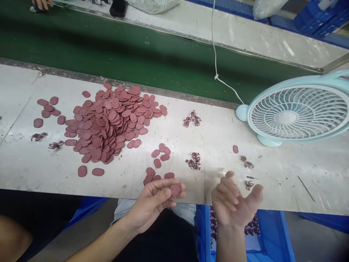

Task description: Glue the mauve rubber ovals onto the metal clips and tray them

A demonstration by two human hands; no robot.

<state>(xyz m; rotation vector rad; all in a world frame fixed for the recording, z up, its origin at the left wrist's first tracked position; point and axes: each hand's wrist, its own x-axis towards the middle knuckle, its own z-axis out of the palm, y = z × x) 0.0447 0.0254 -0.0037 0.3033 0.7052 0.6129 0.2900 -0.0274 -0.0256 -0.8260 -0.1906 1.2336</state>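
Note:
My left hand [155, 202] is at the near edge of the white bench [40, 163], pinching one reddish-brown oval piece [175, 189] with small holes between thumb and fingertips. My right hand [234, 202] hovers beside it, fingers loosely spread, palm up, holding nothing I can see. A big heap of the same oval pieces [109, 122] lies at left centre, with a few loose pieces [160, 154] just beyond my left hand. Small clusters of tiny dark-red parts [194, 161] lie between my hands and farther back [192, 119].
A light-blue desk fan [296, 112] stands at right, its white cord [216, 69] running over the green conveyor belt [122, 51]. A blue crate [267, 233] with small parts sits below the bench edge. Another person's hand [42, 3] shows at top left.

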